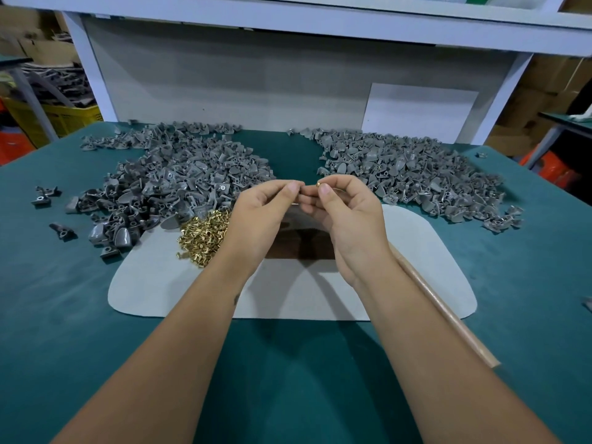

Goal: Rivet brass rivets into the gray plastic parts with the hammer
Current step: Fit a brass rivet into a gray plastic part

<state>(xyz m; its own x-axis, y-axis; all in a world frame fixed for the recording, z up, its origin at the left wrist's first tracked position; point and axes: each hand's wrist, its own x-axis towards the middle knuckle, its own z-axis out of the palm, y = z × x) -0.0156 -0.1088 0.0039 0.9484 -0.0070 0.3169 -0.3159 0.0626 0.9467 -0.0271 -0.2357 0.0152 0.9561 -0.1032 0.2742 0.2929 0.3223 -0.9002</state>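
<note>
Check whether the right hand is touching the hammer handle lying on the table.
Apart. The head view shows the right hand raised, pinching a brass rivet, while the hammer handle lies on the table beside the forearm, not gripped.

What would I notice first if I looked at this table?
Probably the two big heaps of gray plastic parts, one at the back left and one at the back right of the green table. Next, the shiny pile of brass rivets on the white mat, beside the left arm. In the middle, the left hand and right hand meet, and the right fingers pinch one tiny rivet.
</note>
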